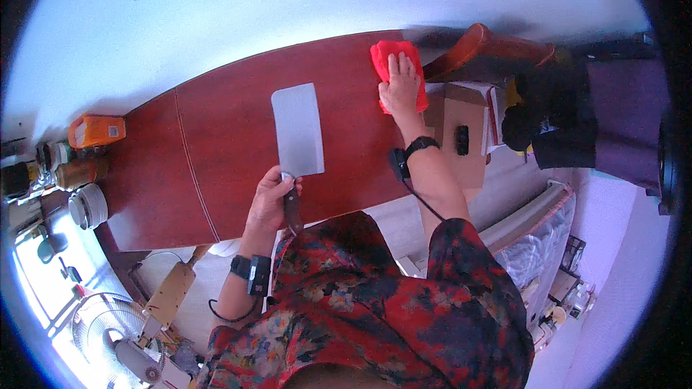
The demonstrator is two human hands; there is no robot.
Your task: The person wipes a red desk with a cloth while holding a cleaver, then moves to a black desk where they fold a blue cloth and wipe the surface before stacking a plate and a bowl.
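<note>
My left hand [273, 194] grips the dark handle of a cleaver [298, 129]. Its broad metal blade points away from me, over the reddish-brown wooden table [232, 140]. At the table's right end my right hand [401, 89] holds a bunched red cloth [383, 54], palm down, with the fingers stretched over its top. Part of the cloth is hidden under that hand.
An orange container [97, 131] and stacked white bowls [89, 206] stand at the left end. A wooden chair [478, 46] and an open cardboard box [467, 113] are beside the right end. An electric fan [111, 329] is at lower left.
</note>
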